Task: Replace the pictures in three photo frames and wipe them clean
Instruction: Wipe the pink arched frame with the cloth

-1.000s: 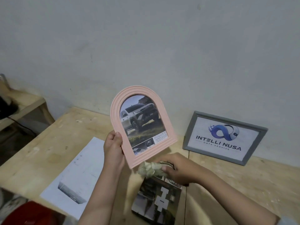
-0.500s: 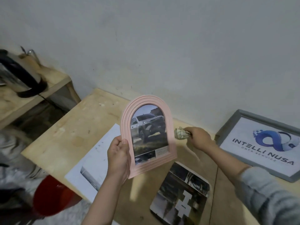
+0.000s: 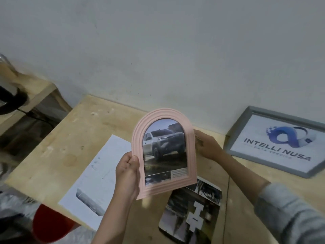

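- Pink arched frame (image 3: 164, 152) was held upright above the table (image 3: 58, 143), car pic facing the camera, bottom edge off the surface.
- Left hand (image 3: 127, 175) gripped the frame's lower-left edge, thumb on the front rim, fingers clamped round the back.
- Right hand (image 3: 207, 145) was at the frame's right edge, just behind it; fingers curled, but can't tell if they held the frame or anything else.
- Grey frame (image 3: 276, 141) w/ "INTELLI NUSA" print leaned on the wall (image 3: 158, 50), well right of the pink frame, past the right hand.
- Loose dark photo (image 3: 191, 213) lay flat on the table below the pink frame, partly under its bottom-right corner in view.
- White printed sheet (image 3: 98, 175) lay left of the pink frame, its near end overhanging the table's front edge.
- Bare wood lay open behind-left of the pink frame, up to the table's left edge.
- Red object (image 3: 51, 224) sat low, off the table's front edge, lower-left of the frame; blurred.
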A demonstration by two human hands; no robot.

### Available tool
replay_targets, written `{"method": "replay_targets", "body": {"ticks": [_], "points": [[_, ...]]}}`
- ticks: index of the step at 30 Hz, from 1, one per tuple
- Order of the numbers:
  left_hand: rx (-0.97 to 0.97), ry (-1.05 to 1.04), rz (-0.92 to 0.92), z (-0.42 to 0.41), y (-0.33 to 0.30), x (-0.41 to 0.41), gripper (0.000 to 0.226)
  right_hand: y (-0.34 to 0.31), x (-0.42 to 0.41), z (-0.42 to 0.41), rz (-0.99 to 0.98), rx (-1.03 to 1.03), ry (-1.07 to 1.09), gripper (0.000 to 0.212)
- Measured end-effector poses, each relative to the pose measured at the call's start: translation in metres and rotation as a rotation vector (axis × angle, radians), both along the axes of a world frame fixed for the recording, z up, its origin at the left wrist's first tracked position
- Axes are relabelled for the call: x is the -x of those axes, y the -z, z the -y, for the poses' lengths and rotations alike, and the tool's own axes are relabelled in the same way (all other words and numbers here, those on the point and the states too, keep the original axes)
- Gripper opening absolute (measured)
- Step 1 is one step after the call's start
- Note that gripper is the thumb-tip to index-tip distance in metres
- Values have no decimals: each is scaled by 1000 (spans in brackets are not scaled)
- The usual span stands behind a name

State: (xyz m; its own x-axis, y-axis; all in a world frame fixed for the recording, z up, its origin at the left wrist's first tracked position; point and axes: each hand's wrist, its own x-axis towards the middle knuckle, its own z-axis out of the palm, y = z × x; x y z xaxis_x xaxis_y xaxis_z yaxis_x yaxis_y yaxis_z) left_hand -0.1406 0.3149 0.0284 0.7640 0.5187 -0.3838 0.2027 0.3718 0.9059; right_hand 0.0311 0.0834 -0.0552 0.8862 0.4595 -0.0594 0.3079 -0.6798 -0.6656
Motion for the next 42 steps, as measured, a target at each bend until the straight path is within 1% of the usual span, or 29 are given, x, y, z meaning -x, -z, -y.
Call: {"method": "replay_targets", "body": {"ticks": [2,3,6,7,8,11,13,15,17,20,21,22,23,25,28,32,37,42], "points": [[4,36,-4,9,5,-6,20,-26,22,5,-84,-229,203,23],[15,53,0,15,8,-10,20,-36,32,9,-164,-340,287,21],[36,109,14,42,8,-19,20,-58,61,35,-421,-597,474,26],[34,132,20,52,7,-23,19,-63,70,45,-455,-643,516,26],[30,163,22,67,5,-26,18,-66,80,59,-443,-663,561,27],[-17,241,22,107,0,-28,19,-69,100,97,-355,-624,716,30],[-96,321,28,141,-7,-23,20,-70,111,132,-331,-620,805,33],[-202,407,32,175,-13,-16,19,-75,124,168,-303,-620,864,29],[-354,505,26,223,-18,-8,20,-82,141,216,-208,-595,903,26],[-528,557,3,272,-11,-1,21,-84,159,263,-89,-506,896,23],[-574,599,18,308,-13,2,19,-84,171,298,-58,-503,906,21],[-611,608,12,327,-12,2,18,-83,177,316,-41,-479,883,19],[-655,603,2,331,-11,-2,16,-82,177,320,-28,-444,859,19],[-739,624,11,374,-10,-7,18,-84,187,360,42,-391,854,25],[-788,635,-11,430,-10,-17,24,-87,193,409,120,-326,859,31],[-834,691,-1,483,-12,-33,26,-92,189,457,156,-267,892,35],[-830,712,5,526,-21,-67,28,-104,165,490,199,-302,939,31],[-812,741,17,553,-20,-92,19,-97,139,509,219,-333,1011,29]]}}
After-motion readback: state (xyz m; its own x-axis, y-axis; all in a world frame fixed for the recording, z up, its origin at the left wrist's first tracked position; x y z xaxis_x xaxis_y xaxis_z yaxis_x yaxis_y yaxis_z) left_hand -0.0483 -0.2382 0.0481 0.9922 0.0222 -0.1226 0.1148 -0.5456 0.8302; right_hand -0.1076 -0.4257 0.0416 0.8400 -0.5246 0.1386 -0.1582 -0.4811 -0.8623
